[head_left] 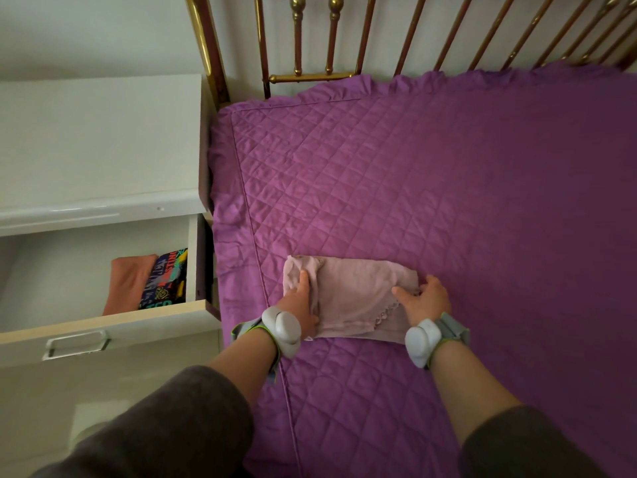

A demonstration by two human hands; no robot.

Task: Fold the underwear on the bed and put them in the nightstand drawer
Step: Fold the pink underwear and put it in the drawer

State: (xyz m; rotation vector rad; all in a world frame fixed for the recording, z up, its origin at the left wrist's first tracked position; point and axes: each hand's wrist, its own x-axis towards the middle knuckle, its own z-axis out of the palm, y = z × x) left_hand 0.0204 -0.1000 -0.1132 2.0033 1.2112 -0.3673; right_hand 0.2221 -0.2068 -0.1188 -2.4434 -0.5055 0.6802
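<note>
A pale pink piece of underwear with a lace trim lies partly folded on the purple quilted bedspread, near the bed's left edge. My left hand lies on its left end, fingers closed on a fold of the fabric. My right hand presses on its right end, fingers spread and curled over the edge. The white nightstand stands left of the bed with its top drawer pulled out. Inside the drawer lie a folded salmon-pink garment and a dark one with colourful print.
A brass-barred headboard runs along the far side of the bed against a white wall. Both wrists carry grey bands with white sensor pods. The drawer's left part shows its bare white bottom. A narrow gap separates the nightstand from the bed.
</note>
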